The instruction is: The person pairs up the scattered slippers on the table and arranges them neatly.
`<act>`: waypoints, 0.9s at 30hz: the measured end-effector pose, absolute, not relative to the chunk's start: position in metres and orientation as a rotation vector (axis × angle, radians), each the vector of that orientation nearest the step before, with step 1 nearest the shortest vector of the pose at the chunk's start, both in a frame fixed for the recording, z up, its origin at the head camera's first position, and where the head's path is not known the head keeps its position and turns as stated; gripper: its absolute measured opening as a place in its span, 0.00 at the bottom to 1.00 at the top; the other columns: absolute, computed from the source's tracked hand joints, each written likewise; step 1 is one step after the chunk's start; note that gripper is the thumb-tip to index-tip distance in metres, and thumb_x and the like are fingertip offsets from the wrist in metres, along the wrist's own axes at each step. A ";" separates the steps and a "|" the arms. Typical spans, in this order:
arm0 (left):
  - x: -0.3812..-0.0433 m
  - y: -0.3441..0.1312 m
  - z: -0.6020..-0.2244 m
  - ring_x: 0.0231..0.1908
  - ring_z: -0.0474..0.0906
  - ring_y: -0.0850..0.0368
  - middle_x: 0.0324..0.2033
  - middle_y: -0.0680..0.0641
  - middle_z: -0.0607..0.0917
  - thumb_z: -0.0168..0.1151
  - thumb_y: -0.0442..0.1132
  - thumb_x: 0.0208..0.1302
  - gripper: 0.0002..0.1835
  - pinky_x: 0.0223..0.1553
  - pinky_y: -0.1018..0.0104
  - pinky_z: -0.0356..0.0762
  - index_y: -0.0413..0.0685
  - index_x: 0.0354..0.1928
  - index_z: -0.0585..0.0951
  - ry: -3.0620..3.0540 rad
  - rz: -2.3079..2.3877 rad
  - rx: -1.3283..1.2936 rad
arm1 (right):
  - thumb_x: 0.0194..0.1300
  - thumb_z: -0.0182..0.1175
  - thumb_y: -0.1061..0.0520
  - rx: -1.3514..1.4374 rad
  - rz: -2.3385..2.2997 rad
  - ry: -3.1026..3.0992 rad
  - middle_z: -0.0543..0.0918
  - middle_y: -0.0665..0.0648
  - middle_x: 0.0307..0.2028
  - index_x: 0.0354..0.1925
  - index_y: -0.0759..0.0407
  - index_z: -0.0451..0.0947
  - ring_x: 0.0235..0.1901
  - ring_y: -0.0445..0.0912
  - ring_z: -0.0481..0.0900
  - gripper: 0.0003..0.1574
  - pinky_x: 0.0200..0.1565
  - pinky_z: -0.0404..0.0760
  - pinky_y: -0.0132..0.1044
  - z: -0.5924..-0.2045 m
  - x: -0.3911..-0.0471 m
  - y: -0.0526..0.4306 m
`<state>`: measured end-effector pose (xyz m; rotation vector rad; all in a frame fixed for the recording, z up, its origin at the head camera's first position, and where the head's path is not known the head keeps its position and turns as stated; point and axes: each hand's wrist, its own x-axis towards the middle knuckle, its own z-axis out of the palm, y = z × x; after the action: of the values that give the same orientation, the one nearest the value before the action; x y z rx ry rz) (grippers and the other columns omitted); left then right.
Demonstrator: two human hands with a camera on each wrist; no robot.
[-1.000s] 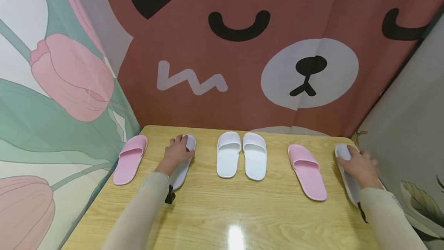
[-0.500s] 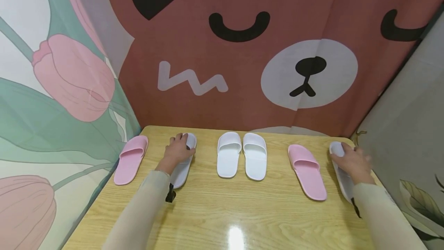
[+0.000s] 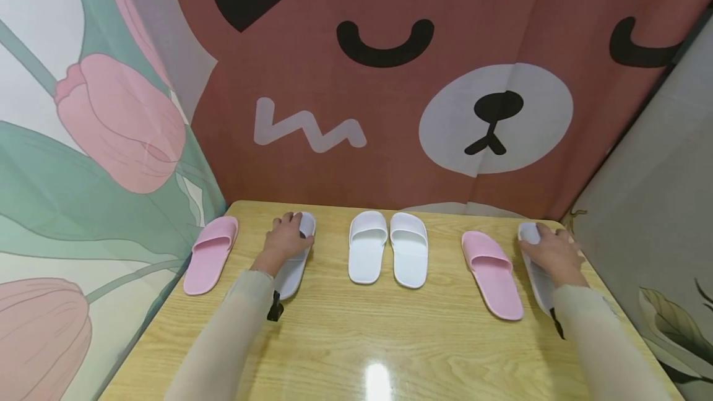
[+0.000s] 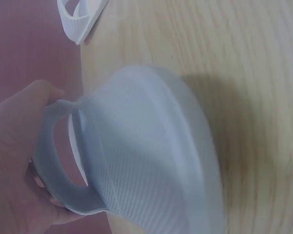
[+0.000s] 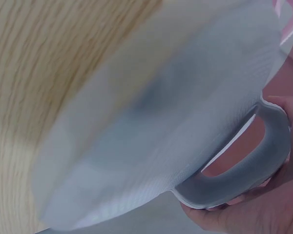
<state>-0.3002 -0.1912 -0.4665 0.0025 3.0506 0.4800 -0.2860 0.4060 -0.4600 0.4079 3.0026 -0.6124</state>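
My left hand (image 3: 283,242) grips a light grey slipper (image 3: 289,278) across its strap, left of the middle of the table. In the left wrist view the thumb and fingers hold the sides of the strap, and the sole (image 4: 141,141) stretches away from them. At the right, my right hand (image 3: 553,255) holds another light grey slipper (image 3: 537,281) the same way. The right wrist view shows its strap (image 5: 234,180) between thumb and fingers and a blurred sole. A pink slipper (image 3: 499,286) lies just left of this slipper.
Two white slippers, a left one (image 3: 366,257) and a right one (image 3: 411,261), lie side by side at the middle back of the wooden table (image 3: 334,339). Another pink slipper (image 3: 207,265) lies at the left edge. A bear-print cloth (image 3: 390,166) hangs behind; printed cloths flank both sides.
My right hand has moved left and slightly back with its grey slipper, closer to the right pink slipper. The left hand and its slipper have barely shifted.
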 end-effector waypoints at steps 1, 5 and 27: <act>-0.300 -0.191 -0.466 0.73 0.52 0.30 0.76 0.34 0.56 0.60 0.58 0.67 0.46 0.62 0.28 0.63 0.43 0.79 0.56 3.051 0.479 0.000 | 0.68 0.52 0.30 0.410 -0.618 3.000 0.43 0.87 0.68 0.79 0.64 0.44 0.61 0.89 0.46 0.59 0.52 0.53 0.84 -0.459 -0.286 0.404; -0.301 -0.191 -0.465 0.73 0.52 0.30 0.75 0.34 0.57 0.59 0.58 0.67 0.45 0.62 0.28 0.63 0.42 0.79 0.56 3.049 0.484 -0.003 | 0.69 0.51 0.30 0.377 -0.625 3.009 0.44 0.88 0.67 0.78 0.64 0.45 0.60 0.90 0.46 0.58 0.50 0.55 0.84 -0.456 -0.288 0.398; -0.303 -0.193 -0.463 0.72 0.54 0.31 0.75 0.34 0.57 0.60 0.57 0.67 0.46 0.62 0.29 0.63 0.42 0.78 0.57 3.047 0.507 -0.013 | 0.70 0.53 0.33 0.398 -0.614 2.970 0.46 0.87 0.66 0.79 0.62 0.42 0.60 0.86 0.49 0.57 0.53 0.56 0.80 -0.445 -0.295 0.371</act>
<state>-0.3030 -0.1928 -0.4632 -0.0125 3.0470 0.5066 -0.2946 0.3707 -0.4449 0.3980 2.9701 -0.6140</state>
